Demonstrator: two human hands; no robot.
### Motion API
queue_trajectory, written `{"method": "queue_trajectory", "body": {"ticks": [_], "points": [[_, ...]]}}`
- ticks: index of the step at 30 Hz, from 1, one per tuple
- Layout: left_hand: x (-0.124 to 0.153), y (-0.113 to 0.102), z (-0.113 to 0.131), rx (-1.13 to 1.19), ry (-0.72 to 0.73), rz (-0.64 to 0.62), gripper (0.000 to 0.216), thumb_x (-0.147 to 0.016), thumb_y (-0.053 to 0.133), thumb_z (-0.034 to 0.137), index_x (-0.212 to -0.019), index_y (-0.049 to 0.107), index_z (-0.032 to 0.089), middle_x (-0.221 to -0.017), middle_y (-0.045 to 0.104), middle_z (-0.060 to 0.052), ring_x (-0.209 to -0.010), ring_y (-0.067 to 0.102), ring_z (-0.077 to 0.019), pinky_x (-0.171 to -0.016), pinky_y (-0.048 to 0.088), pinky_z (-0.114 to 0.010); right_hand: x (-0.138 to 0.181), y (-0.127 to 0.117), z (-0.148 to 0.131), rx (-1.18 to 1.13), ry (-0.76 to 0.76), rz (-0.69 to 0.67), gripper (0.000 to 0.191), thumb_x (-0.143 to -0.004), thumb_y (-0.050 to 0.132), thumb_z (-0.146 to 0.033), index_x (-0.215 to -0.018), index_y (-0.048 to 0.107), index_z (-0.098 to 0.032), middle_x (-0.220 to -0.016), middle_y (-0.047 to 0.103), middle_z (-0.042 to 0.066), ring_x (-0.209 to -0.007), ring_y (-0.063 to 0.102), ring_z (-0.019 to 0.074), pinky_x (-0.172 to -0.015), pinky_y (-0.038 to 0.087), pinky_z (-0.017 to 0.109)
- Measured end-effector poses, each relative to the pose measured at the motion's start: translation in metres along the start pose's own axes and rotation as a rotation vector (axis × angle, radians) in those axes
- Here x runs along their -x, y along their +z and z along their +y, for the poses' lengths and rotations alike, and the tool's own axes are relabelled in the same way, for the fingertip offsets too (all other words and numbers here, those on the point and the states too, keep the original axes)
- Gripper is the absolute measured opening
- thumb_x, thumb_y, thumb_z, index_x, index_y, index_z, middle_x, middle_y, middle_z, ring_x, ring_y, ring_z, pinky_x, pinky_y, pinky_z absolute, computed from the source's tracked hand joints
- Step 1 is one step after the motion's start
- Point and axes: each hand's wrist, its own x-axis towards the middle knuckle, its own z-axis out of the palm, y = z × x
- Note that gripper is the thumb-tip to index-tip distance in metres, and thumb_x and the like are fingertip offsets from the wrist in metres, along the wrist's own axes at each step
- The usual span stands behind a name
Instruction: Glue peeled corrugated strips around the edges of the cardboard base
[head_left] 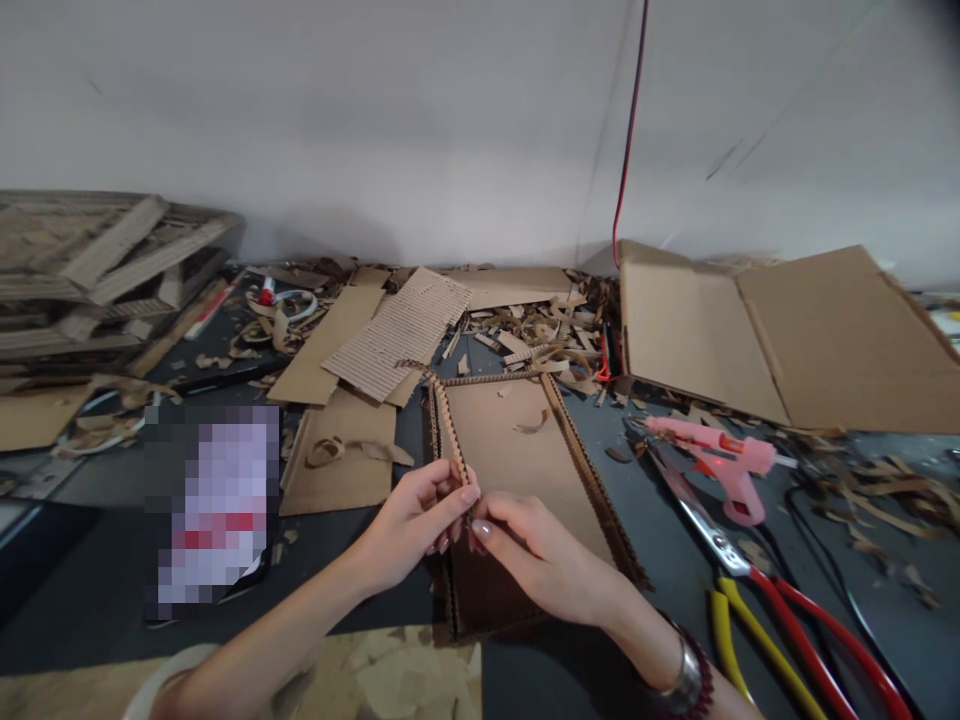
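Observation:
A narrow corrugated cardboard strip [450, 435] stands along the left side of a brown cardboard tray base [510, 450], with similar strips along its far and right edges. My left hand [412, 515] pinches the strip near its lower end. My right hand [536, 555] closes on the same spot from the other side, its fingertips meeting my left hand's fingers. The lower part of the tray lies hidden beneath my right hand and wrist. A small cardboard scrap rests on the tray base.
A pink hot glue gun [712, 460] and red-and-yellow-handled metal shears [750, 570] lie to the right. Flat cardboard sheets [795, 340], scattered offcuts and a stacked cardboard pile [97, 275] surround the work area. A pixelated object [214, 505] lies left. A red-black wire [630, 130] runs down the wall.

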Motion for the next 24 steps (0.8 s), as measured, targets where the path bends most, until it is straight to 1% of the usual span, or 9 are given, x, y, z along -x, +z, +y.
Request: {"method": "queue_trajectory", "body": {"ticks": [6,14,20,24], "points": [[0.0010,0.0006,-0.0004,-0.010,-0.012,0.001,0.032,-0.077,0.055,0.047,-0.076,0.050,0.015,-0.047,0.046,0.006,-0.036,0.038,-0.0039,-0.035,0.030,-0.014,0.0011,0.0012,0.0027,0.006,0.032,0.005,0.021,-0.089,0.038,-0.019,-0.075,0.054,-0.016,-0.070,0.053,0.000,-0.066,0.047,0.0106,-0.064,0.041,0.022],[0.0012,0.0005,-0.0008,0.018,-0.023,0.004,0.035,-0.076,0.054,0.051,-0.077,0.049,0.016,-0.046,0.046,0.007,-0.035,0.038,-0.0041,-0.034,0.030,-0.013,0.0012,0.0032,0.0054,-0.072,0.068,0.026,0.024,-0.089,0.038,-0.024,-0.070,0.050,-0.017,-0.067,0.052,0.000,-0.066,0.048,0.0112,-0.064,0.040,0.023],[0.0014,-0.0008,-0.0019,0.024,-0.022,-0.009,0.033,-0.078,0.053,0.049,-0.077,0.048,0.016,-0.046,0.046,0.007,-0.035,0.037,-0.0034,-0.033,0.029,-0.012,0.0010,0.0035,0.0054,-0.148,0.099,0.013,0.023,-0.088,0.038,-0.025,-0.069,0.049,-0.017,-0.067,0.050,-0.001,-0.064,0.046,0.0102,-0.062,0.038,0.021],[0.0012,-0.0010,-0.0019,0.025,-0.023,-0.008,0.033,-0.078,0.052,0.049,-0.078,0.048,0.016,-0.045,0.046,0.007,-0.035,0.038,-0.0035,-0.034,0.030,-0.012,0.0016,0.0016,0.0034,-0.120,0.088,0.006,0.023,-0.088,0.037,-0.023,-0.068,0.048,-0.017,-0.068,0.050,0.000,-0.066,0.047,0.0111,-0.064,0.039,0.022]]}}
